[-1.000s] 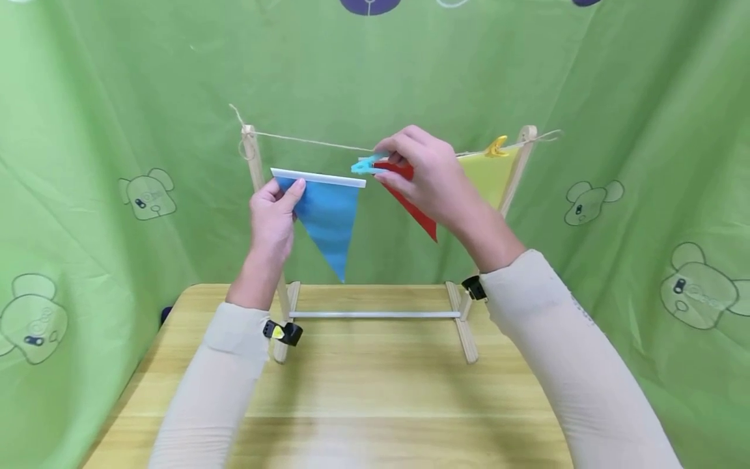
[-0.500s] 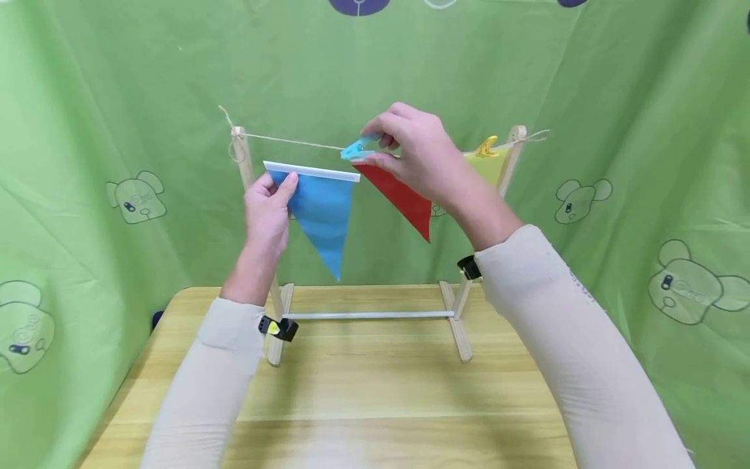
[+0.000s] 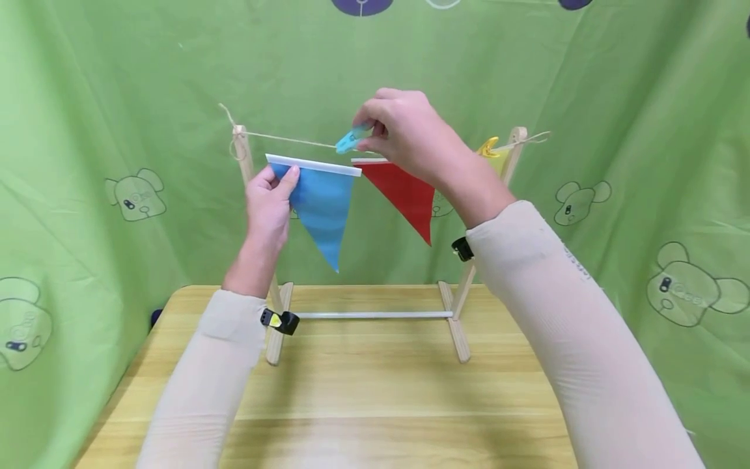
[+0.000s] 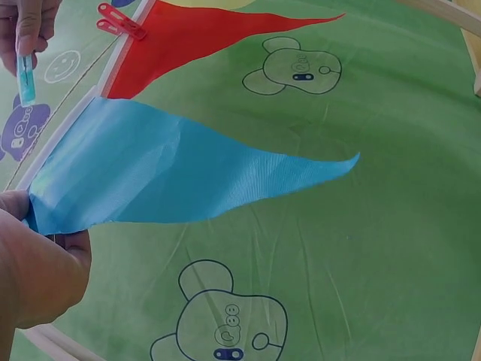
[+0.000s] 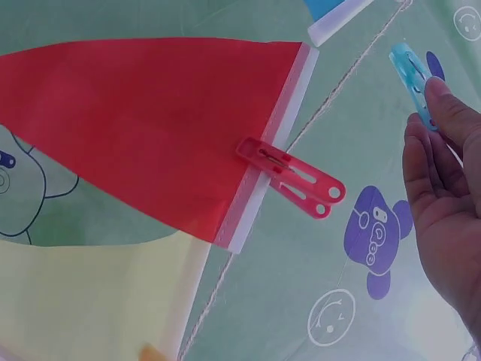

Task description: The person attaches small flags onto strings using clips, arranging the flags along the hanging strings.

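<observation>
Left hand (image 3: 266, 202) pinching triangular blue cloth pennant (image 3: 321, 212) | right hand (image 3: 404, 133) pinching translucent blue plastic clothespin (image 3: 349, 139) beside twine line (image 3: 287, 139)

A blue flag (image 3: 321, 208) shaped like a triangle hangs point down, its white top edge just under the string (image 3: 287, 139). A small blue clip (image 3: 347, 140) sits by the string.

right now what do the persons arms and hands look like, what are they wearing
Both arms are covered in snug, plain beige sleeves that end at the wrists. The left hand and right hand are bare, without gloves. A small black device with a yellow spot sits under the left wrist, another black device under the right.
</observation>
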Motion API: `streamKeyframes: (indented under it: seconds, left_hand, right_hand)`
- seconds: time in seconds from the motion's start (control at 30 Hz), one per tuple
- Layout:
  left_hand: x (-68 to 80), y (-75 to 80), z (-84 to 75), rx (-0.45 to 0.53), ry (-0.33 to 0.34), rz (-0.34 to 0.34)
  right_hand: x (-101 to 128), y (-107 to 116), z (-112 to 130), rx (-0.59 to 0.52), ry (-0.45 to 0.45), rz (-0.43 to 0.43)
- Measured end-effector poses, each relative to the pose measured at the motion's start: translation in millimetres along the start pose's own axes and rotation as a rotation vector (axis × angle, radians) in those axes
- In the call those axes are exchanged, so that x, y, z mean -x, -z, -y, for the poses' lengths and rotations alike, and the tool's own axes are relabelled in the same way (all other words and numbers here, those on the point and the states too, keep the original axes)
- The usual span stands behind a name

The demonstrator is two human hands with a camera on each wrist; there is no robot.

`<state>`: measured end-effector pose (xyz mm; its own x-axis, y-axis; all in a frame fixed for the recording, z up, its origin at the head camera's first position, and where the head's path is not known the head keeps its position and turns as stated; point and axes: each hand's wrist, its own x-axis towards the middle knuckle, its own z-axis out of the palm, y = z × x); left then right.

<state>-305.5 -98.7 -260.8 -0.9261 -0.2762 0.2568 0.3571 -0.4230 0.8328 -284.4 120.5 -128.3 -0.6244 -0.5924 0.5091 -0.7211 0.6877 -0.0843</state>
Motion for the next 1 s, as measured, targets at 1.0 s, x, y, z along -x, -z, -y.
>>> streamKeyframes:
  seconds: [1.0]
  left_hand:
    - [-10.2, -9.5, 3.1, 0.133, 0.005, 0.022]
  right_hand:
    - [-27, -5, -12, 0.019, -0.016, 0.029]
